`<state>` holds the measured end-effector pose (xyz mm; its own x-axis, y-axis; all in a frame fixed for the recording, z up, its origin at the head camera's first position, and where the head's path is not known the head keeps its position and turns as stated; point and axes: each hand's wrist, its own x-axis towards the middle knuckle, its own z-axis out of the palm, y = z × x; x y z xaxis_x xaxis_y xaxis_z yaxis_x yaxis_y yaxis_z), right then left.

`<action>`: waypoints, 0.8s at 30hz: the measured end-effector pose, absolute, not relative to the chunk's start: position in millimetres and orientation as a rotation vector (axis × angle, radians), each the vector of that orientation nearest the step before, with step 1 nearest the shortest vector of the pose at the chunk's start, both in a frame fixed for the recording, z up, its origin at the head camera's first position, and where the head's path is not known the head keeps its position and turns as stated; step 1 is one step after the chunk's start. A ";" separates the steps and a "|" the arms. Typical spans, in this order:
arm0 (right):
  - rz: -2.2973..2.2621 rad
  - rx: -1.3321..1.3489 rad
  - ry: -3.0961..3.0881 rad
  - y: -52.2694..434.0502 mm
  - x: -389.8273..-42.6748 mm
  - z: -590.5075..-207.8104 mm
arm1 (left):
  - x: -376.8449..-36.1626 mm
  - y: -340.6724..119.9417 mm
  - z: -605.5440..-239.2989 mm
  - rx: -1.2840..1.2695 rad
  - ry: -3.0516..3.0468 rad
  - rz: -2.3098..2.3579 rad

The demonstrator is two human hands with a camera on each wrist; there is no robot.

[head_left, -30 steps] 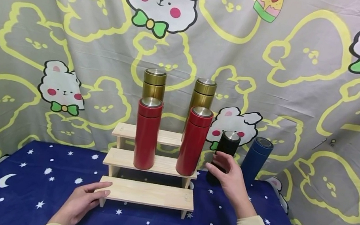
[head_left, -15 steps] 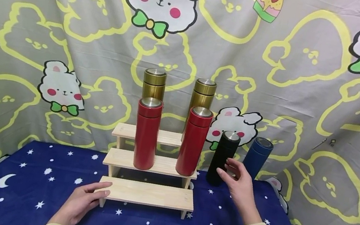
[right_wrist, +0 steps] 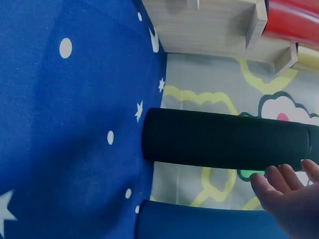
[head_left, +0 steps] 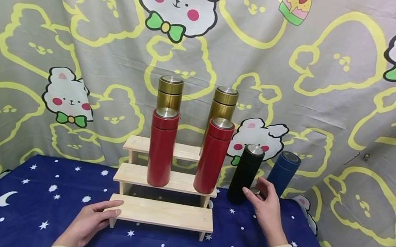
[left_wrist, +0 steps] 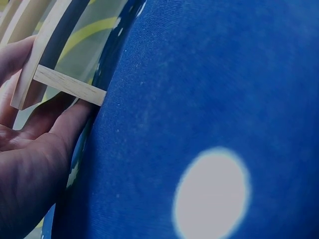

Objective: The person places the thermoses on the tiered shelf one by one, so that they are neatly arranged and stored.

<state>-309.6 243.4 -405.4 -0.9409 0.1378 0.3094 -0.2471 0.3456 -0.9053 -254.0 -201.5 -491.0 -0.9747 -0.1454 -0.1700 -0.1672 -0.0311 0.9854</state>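
My left hand (head_left: 91,219) grips the left end of the lowest step of a three-tier wooden stand (head_left: 166,214); in the left wrist view some fingers (left_wrist: 60,124) lie beside the step's leg. My right hand (head_left: 268,211) holds nothing, its fingers relaxed, just right of an upright black thermos (head_left: 243,175). The right wrist view has the fingertips beside the upper part of that thermos; whether they touch it I cannot tell. Behind the hand a blue thermos (head_left: 281,173) is partly hidden.
Two red thermoses (head_left: 162,148) (head_left: 213,157) stand on the middle step. Two gold thermoses (head_left: 169,98) (head_left: 223,108) stand behind them, mostly hidden. A blue star-patterned cloth (head_left: 48,203) covers the table. A patterned curtain (head_left: 113,60) hangs close behind.
My right hand has drawn back from in front of the black thermos, moving right and down, so more of that thermos shows. My left hand and the stand have not moved.
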 end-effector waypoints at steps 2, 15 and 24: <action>1.618 0.085 -2.287 245.6 -312.0 -408.7 | -254.0 -201.0 -491.2 -0.361 2.162 2.229; 1.596 0.057 -2.323 249.9 -330.3 -418.9 | -256.3 -201.7 -491.4 -0.346 2.144 2.248; 1.532 0.008 -2.372 249.7 -341.7 -422.3 | -255.0 -201.7 -489.8 -0.339 2.157 2.230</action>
<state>-341.7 249.7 -422.3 -0.9498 0.1652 0.2656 -0.1741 0.4263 -0.8877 -255.0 -201.7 -489.8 -0.9762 -0.1355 -0.1695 -0.1648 -0.0448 0.9853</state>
